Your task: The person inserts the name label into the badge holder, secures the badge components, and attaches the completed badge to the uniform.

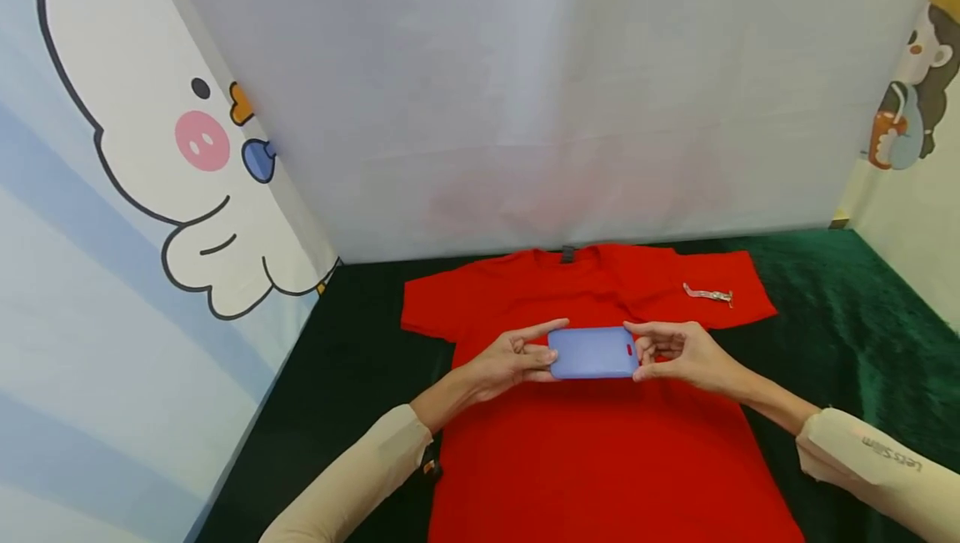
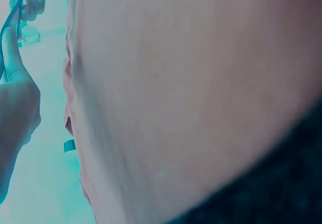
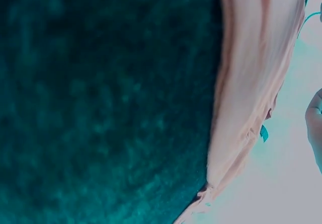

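Both hands hold a flat, light-blue card holder (image 1: 592,353) level above a red T-shirt (image 1: 555,460). A small slot pierces it near its right end, and red shows through. The left hand (image 1: 513,364) grips its left end, index finger stretched along the top corner. At the right end, the right hand (image 1: 686,355) pinches the corners between index finger and thumb, its other fingers curled in behind. The left wrist view has the left hand (image 2: 17,108) at its left edge; part of the right hand (image 3: 315,128) shows in the right wrist view.
The T-shirt lies spread on a dark green cloth (image 1: 810,301), collar away from me. On its right sleeve rests a small silvery strap with a metal clip (image 1: 708,294). A pale wall (image 1: 525,109) closes off the back, with a cartoon-printed panel (image 1: 135,51) on the left.
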A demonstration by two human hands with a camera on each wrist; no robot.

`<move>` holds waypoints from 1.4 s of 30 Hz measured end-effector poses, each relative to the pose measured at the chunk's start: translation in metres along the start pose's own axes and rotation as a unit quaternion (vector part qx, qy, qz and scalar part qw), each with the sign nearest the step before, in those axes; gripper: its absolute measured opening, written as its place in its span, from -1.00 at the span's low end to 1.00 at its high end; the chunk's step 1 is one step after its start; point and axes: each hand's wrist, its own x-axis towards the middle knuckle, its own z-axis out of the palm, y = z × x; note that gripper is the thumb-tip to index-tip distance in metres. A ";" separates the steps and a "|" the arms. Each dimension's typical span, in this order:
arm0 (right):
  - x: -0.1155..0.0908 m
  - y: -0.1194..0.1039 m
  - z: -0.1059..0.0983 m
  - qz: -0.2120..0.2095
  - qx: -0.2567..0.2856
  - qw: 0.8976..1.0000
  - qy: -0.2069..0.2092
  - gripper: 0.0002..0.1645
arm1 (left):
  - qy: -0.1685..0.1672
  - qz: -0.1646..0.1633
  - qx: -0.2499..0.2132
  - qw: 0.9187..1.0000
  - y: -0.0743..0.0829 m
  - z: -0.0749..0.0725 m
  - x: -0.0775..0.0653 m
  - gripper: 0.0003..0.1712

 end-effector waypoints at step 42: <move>0.004 0.006 -0.080 0.102 -0.224 0.962 0.116 -0.53 | 0.080 0.023 0.029 0.996 -0.006 -0.010 -0.010 -0.42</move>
